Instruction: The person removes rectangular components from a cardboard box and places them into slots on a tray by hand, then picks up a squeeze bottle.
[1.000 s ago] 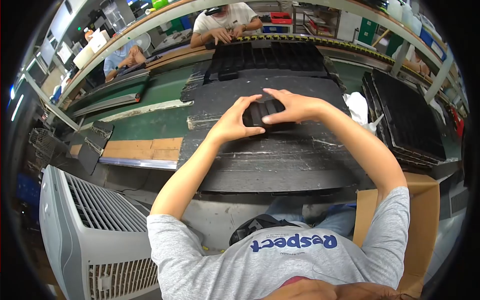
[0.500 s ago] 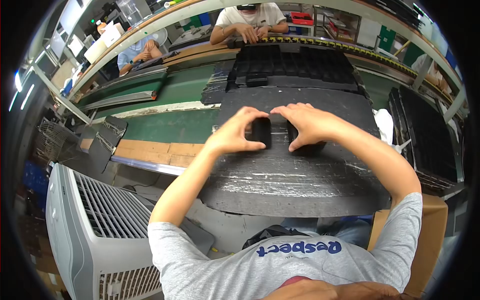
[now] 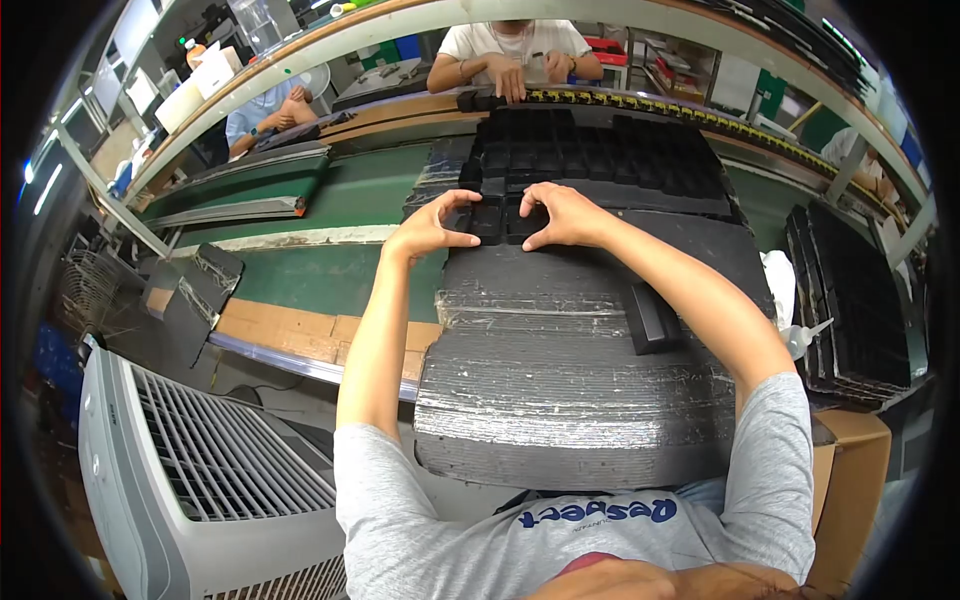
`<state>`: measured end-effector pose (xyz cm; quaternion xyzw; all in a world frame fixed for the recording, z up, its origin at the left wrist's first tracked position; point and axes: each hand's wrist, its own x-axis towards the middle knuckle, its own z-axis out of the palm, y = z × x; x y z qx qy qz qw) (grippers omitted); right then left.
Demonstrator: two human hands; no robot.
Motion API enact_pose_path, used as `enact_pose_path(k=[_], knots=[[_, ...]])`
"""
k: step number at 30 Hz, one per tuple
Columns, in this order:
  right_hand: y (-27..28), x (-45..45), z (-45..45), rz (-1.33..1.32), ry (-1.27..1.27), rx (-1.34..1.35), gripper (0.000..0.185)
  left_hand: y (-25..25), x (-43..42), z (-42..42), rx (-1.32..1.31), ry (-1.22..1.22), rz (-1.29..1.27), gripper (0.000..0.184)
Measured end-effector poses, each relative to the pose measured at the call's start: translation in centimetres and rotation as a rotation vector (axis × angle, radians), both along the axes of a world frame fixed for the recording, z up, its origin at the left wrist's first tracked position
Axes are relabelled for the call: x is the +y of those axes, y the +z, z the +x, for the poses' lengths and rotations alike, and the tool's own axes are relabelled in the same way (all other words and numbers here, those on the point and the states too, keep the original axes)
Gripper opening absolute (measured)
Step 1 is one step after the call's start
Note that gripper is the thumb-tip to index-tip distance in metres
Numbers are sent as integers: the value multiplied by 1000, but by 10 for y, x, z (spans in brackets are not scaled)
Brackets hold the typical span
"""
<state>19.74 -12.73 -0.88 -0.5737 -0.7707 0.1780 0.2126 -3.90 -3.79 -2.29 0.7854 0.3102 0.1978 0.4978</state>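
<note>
My left hand [image 3: 432,232] curls in a C shape around the near-left side of a small black rectangular box [image 3: 486,220], thumb at the front and fingers behind. Beside it, my right hand [image 3: 566,216] grips a second small black box [image 3: 522,222] in the same way. Both boxes sit close together at the front edge of rows of similar black pieces [image 3: 610,150]. Under them lies a stack of black corrugated boards [image 3: 560,345]. Another black block [image 3: 652,318] rests on the boards beneath my right forearm.
A green conveyor belt [image 3: 320,262] runs to the left. On the right stand stacked black boards [image 3: 850,290] and a nozzle bottle [image 3: 803,338]. A grey air cooler [image 3: 150,480] is at lower left. Across the bench a person [image 3: 510,60] works by a yellow-marked strip [image 3: 640,100].
Both hands have moved forward and left with the black boxes, from the middle of the boards to the front of the rows. A black block now shows near my right forearm.
</note>
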Motion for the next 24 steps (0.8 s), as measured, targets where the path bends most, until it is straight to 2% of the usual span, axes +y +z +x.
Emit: enact_pose_path(k=[4, 6, 7, 9, 11, 14, 16, 19, 21, 22, 24], knots=[[5, -8, -2, 27, -30, 87, 52, -13, 7, 3, -50, -29, 82, 72], [16, -22, 18, 78, 46, 60, 70, -5, -3, 4, -6, -3, 146, 73], [29, -43, 25, 59, 30, 68, 70, 3, -14, 4, 32, 33, 212, 75], [65, -89, 46, -241, 58, -81, 85, 24, -33, 6, 92, 115, 360, 78], [75, -133, 62, -230, 134, -294, 99, 40, -68, 31, 142, -16, 666, 81], [58, -173, 65, -272, 31, -316, 99, 47, -136, 75, 180, -252, 838, 87], [54, -175, 56, -289, -7, -255, 98, 38, -163, 99, 209, -370, 683, 92], [51, -173, 48, -356, -144, -71, 93, 31, -177, 112, 244, -314, 451, 93], [38, -156, 57, -203, -82, 10, 85, 30, -164, 112, 177, -268, 393, 83], [31, -144, 62, -198, -82, 9, 85, 29, -152, 110, 178, -267, 399, 83], [19, -119, 70, 18, -81, 125, 75, 29, -120, 102, -21, -201, 551, 69]])
